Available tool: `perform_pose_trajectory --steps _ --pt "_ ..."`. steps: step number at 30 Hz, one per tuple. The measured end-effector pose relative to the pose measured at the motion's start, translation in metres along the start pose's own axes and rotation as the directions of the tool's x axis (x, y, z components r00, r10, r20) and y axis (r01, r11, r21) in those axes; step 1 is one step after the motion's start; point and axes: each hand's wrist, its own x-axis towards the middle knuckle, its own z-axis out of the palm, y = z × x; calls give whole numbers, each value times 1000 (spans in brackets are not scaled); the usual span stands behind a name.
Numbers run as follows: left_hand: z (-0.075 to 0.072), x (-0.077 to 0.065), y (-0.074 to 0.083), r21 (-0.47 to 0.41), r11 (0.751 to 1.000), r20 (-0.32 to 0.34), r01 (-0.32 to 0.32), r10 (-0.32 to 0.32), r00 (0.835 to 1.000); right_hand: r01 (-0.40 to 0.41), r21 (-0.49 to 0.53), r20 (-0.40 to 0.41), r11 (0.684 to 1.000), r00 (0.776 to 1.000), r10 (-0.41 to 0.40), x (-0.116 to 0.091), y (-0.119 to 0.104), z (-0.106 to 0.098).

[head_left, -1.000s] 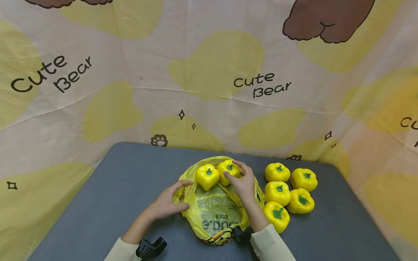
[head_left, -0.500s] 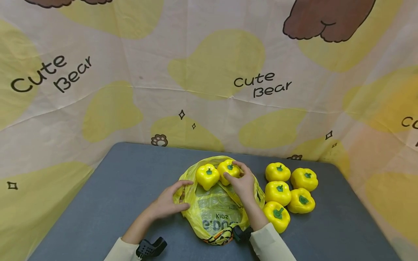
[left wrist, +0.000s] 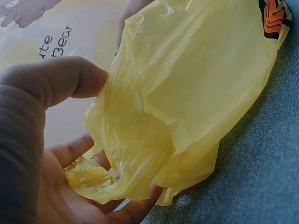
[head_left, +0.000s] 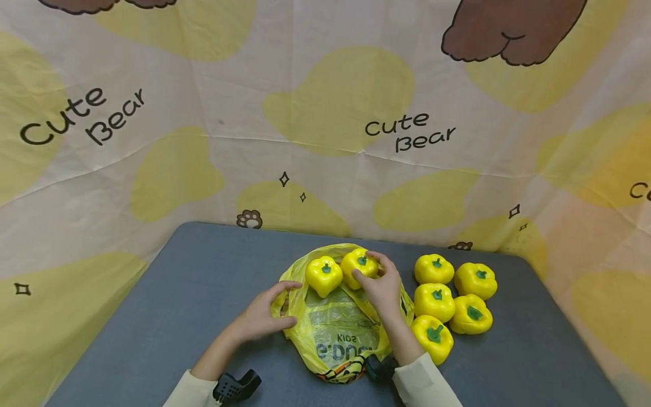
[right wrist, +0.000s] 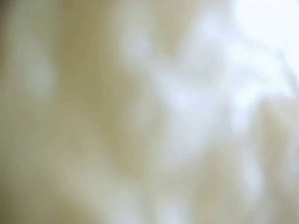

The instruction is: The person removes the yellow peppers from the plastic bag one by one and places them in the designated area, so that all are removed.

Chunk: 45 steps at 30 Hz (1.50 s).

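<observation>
Right hand (head_left: 385,287) pinches a glossy yellow pepper (head_left: 355,271) with its thumb and index finger, at the far side of the mouth of a yellow plastic bag (head_left: 299,333). A second pepper (head_left: 324,277) sits just to the left of it, also within the bag's mouth. On the bag's near left side, the left hand (head_left: 260,311) curves loosely round the thin film, thumb and index finger wide apart; from the left wrist, the thumb tip touches the crinkled edge while other fingers lie partly behind it. Dark lettering (head_left: 346,351) shows inside the opening. Just right of the bag, five more peppers (head_left: 432,305) stand close together on the grey bench (head_left: 224,260), green stems up. Behind hangs a patterned cloth (head_left: 325,169) bearing the words "Cute Bear". Pale sleeves (head_left: 424,380) cover the forearms. The right wrist view is too blurred to make out.
</observation>
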Motion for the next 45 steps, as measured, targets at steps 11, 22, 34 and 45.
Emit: perform_pose_trajectory --steps 11,22,34,45 --pt "-2 -1 1 10 1000 -6 3 -3 1000 69 40 0 997 998 -69 -11 -20 -15" --pt "-1 -1 1 14 1000 -8 7 -7 1000 176 69 16 982 984 -177 -18 -37 -32" --pt "-1 -1 2 13 1000 -2 11 -11 1000 187 125 60 974 979 -195 -24 -54 -61" --pt "-1 1 5 16 1000 -1 4 -4 1000 215 11 -17 977 977 -215 -30 -57 -106"
